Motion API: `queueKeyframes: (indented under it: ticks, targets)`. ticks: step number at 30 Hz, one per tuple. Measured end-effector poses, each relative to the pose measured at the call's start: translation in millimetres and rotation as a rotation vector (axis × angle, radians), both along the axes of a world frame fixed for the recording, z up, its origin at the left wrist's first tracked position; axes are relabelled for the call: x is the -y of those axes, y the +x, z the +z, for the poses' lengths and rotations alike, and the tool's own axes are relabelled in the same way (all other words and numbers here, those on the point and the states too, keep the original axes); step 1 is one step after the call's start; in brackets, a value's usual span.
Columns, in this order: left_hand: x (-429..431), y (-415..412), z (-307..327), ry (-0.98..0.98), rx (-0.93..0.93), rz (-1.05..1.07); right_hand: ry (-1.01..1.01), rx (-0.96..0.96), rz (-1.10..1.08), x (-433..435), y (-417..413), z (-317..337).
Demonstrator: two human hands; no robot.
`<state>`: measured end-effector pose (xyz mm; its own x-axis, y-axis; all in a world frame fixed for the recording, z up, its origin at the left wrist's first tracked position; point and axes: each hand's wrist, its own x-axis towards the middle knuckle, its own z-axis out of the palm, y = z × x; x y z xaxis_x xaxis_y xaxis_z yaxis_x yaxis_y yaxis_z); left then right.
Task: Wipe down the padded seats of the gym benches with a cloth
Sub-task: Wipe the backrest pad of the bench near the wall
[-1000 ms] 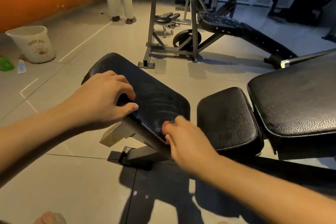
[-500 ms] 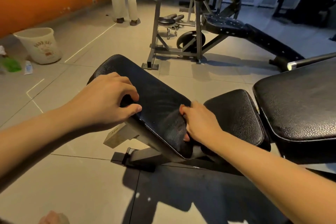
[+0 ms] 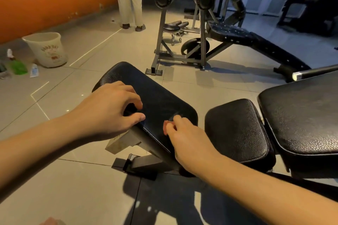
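Head view: my right hand [image 3: 186,139] curls its fingertips onto the near corner of the tilted pad [image 3: 157,93], and my left hand [image 3: 108,111] curls at its rim, likely steadying it. Whether either clamps the cloth, I cannot tell: black pebbled vinyl hides it. Rounded seat pad [image 3: 237,129] waits beside.

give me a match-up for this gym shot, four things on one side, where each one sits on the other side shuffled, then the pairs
Things
1. white bucket
2. green bottle
3. tilted pad
4. small seat pad

Places
A. under the left hand and right hand
B. on the floor near the orange wall, right of the bottle
C. between the tilted pad and the large pad
D. on the floor at the left edge of the view, left of the bucket

Pairs: 1-B, 2-D, 3-A, 4-C
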<state>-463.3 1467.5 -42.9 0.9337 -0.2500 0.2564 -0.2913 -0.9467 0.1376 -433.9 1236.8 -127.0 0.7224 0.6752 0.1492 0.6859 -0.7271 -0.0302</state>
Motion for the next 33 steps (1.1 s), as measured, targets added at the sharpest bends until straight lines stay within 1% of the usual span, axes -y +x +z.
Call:
queueKeyframes:
  ticks: [1,2,4,5,8,9,10,11,12,13,15,17,18,20,21,22,24,26,27,29,30,31,33]
  targets:
    - [-0.7,0.6,0.2,-0.001,0.005,0.001,0.033,0.046,-0.040,3.3,16.9,-1.0]
    - [-0.1,1.0,0.5,-0.002,0.010,0.001,0.060,0.079,-0.124,7.8,39.2,-3.0]
    - [2.7,-0.1,1.8,-0.009,0.008,-0.001,0.093,0.072,-0.243,9.3,56.7,0.0]
    - [3.3,-0.8,2.7,-0.008,0.007,-0.004,0.099,0.060,-0.231,7.5,53.0,-1.1]
    - [-1.7,-3.6,6.7,-0.018,-0.009,0.005,0.067,-0.004,-0.003,-1.5,14.6,0.4]
    - [-4.5,-3.7,8.1,-0.027,-0.013,0.009,0.052,-0.010,0.021,-1.2,13.8,0.4]
    - [-6.6,-3.3,9.4,-0.035,-0.013,0.016,0.057,0.034,-0.013,1.4,27.3,0.6]
    - [-8.3,-2.8,10.2,-0.042,-0.012,0.022,0.073,0.058,-0.106,4.6,46.4,-0.4]
    - [-8.8,-2.5,11.3,-0.050,-0.013,0.028,0.085,0.055,-0.187,5.7,58.0,3.4]
    - [-8.6,-3.2,12.3,-0.060,-0.014,0.030,0.091,0.049,-0.223,4.6,60.7,4.4]
    - [-8.4,-5.6,15.6,-0.071,-0.002,0.019,0.107,0.030,-0.140,-5.0,44.7,5.7]
    - [-10.2,-9.6,17.5,-0.082,0.004,0.012,0.086,0.011,0.036,-13.9,20.5,6.6]
    - [-11.4,-11.1,18.5,-0.089,0.010,0.014,0.065,0.024,0.053,-15.1,23.4,7.4]
    - [-14.1,-10.9,18.7,-0.093,0.033,0.033,0.088,0.097,-0.088,-13.5,55.5,10.1]
    - [-15.0,-10.1,18.2,-0.087,0.044,0.046,0.101,0.109,-0.159,-13.3,63.5,14.1]
    - [-15.9,-9.9,17.6,-0.085,0.052,0.058,0.096,0.100,-0.185,-16.2,63.5,15.9]
    - [-19.3,-8.1,16.3,-0.084,0.057,0.069,0.091,0.069,-0.111,-27.3,50.0,17.7]
    - [-23.3,-7.2,15.2,-0.080,0.048,0.082,0.079,0.080,0.004,-35.2,40.9,18.3]
    - [-24.2,-6.7,14.8,-0.077,0.047,0.088,0.103,0.088,-0.019,-36.4,50.3,20.2]
    - [-24.2,-4.5,13.5,-0.069,0.053,0.091,0.177,0.065,-0.172,-35.0,68.9,24.9]
    - [-22.9,-4.2,13.2,-0.070,0.054,0.092,0.172,0.063,-0.196,-35.9,70.1,25.3]
    - [-21.7,-3.3,13.2,-0.074,0.053,0.090,0.170,0.092,-0.155,-39.2,66.3,24.8]
    - [-21.7,-1.7,13.0,-0.069,0.040,0.079,0.108,0.154,-0.008,-44.1,53.0,22.1]
